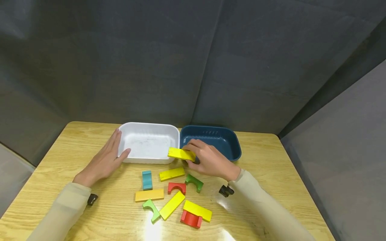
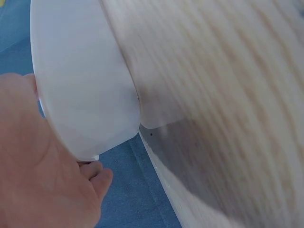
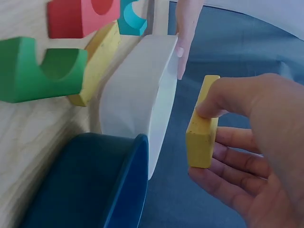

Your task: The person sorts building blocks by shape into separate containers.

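Note:
Between thumb and fingers, my right hand pinches a yellow rectangular block. In the head view the block overlaps the near right corner of the white basin and the left edge of the dark blue basin. The right wrist view shows the same yellow block raised above the rims, thumb on one face. My left hand rests with straight fingers along the left end of the white basin, thumb over its near rim. From the left wrist view, the palm lies beside the basin wall.
On the wooden table in front of the basins lie several blocks: a yellow block, a teal arch, a red arch, a green arch, an orange block and others nearer. A dark curtain hangs behind the table.

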The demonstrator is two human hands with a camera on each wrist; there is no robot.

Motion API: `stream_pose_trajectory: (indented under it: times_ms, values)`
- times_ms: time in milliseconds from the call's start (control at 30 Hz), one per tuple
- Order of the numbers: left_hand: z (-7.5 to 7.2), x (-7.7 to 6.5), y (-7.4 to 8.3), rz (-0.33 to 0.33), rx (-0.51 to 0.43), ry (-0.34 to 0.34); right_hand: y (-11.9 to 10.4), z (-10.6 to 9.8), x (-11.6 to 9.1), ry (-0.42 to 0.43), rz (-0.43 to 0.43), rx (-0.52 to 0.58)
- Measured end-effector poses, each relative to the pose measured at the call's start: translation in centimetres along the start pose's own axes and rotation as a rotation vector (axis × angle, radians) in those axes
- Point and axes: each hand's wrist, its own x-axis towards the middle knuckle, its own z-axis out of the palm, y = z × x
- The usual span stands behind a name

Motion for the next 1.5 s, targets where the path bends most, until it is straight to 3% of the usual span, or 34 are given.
stream_pose_trajectory:
  times_ms: [300,833,1100,1500]
  values:
    - [0.1,0.1,-0.5,-0.008,0.001,-0.01,0.3,1.2,4.4,-0.03,0.0,0.003]
    - [0.1,0.1,-0.2,-0.013,-0.003,-0.011,1.8,3.7,11.3,-0.178,0.099,-0.006]
    - [0.2,0.1,-0.1,-0.023,0.002,-0.017,2.4,4.9,13.2,-0.23,0.154,0.014]
    - [0.3,-0.2,-0.2,-0.031,0.003,-0.011,3.1,6.5,14.1,-0.225,0.149,-0.025]
